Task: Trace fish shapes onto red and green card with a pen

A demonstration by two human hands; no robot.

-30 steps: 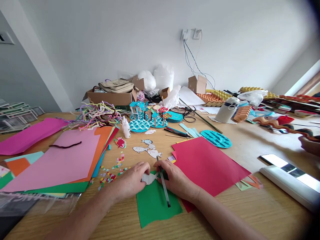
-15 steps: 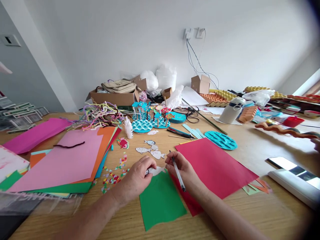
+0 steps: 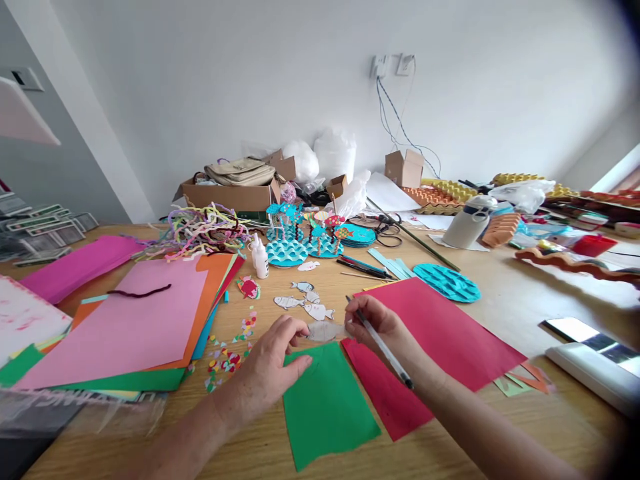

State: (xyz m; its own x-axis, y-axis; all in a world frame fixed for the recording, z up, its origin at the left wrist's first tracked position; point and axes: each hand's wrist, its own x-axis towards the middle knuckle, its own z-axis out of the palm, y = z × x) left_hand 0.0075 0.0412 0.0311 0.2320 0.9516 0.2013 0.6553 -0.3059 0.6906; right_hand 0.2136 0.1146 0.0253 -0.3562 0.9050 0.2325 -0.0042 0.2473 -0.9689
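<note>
Between my hands lies a pale paper fish cutout (image 3: 325,331), just beyond the green paper sheet (image 3: 330,407). My left hand (image 3: 273,357) has its fingertips at the fish's left end, with the thumb spread apart over the green sheet's corner. A clear-barrelled pen (image 3: 383,345) is gripped in my right hand (image 3: 385,327), slanting down to the right. That hand's fingertips are close to the fish's right end; whether they pinch it I cannot tell. Farther back lie several drawn white fish cutouts (image 3: 319,311). A large red sheet (image 3: 445,340) extends under my right hand.
Confetti bits (image 3: 231,360) and stacked coloured paper (image 3: 150,313) lie left. A glue bottle (image 3: 261,260), blue fish models (image 3: 287,250), pens (image 3: 367,268) and a blue wavy disc (image 3: 447,282) stand or lie behind. A white device (image 3: 590,377) is at right.
My left thumb has opened away from the fingers. The paper fish now lies flatter, more of it showing, its drawn eye no longer visible. A pale board reaches farther in at upper left.
</note>
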